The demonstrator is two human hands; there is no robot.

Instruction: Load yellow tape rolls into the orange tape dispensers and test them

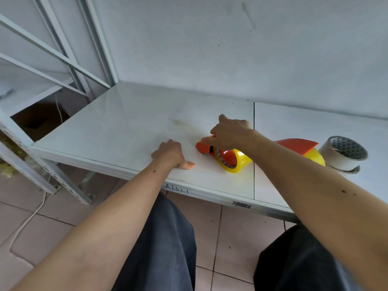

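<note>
An orange tape dispenser [203,147] with a yellow tape roll [239,161] in it lies on the white shelf [126,122], near the front edge. My right hand [231,133] grips the dispenser from above, at its front end. My left hand [171,154] rests on the shelf to the left of it, fingers curled under and thumb flat on the surface, holding nothing. A second orange dispenser [298,144] with a yellow roll [315,157] lies to the right, partly hidden behind my right forearm.
A grey-white roll of wide tape [344,153] stands at the far right of the shelf. A white wall closes the back. A metal rack frame [63,57] rises at the left, with a cardboard box [39,120] below it. My knees are under the shelf's front edge.
</note>
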